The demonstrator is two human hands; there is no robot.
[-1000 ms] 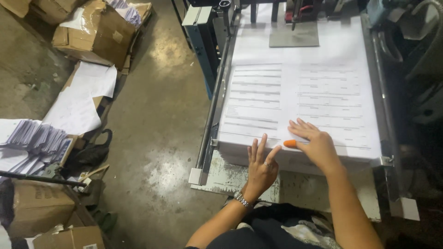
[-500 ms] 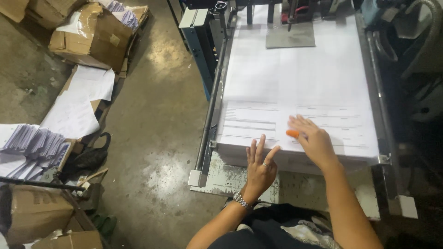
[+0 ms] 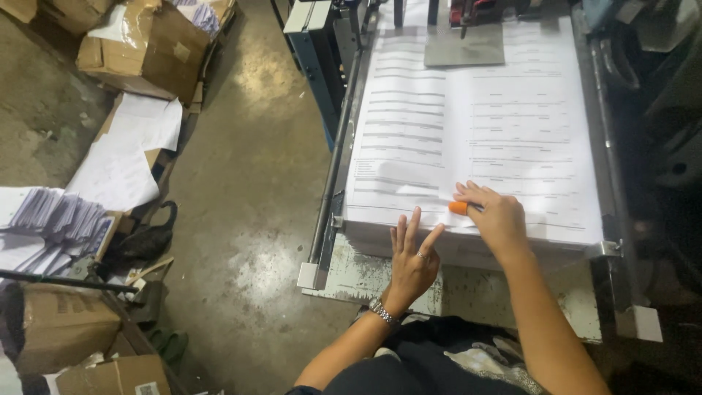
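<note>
left hand fingers apart at paper stack edge | right hand flat, probably empty | boxes left

Both of my arms are bare from the elbow down, with no sleeves in sight. On my left hand I wear a thin ring on one finger, and a metal link watch band, silver-toned, sits at the wrist. My right hand carries an orange rubber fingertip cap on one finger; I cannot tell which. Below my arms I see dark clothing across my lap, with a paler patterned patch of fabric towards the right.
</note>
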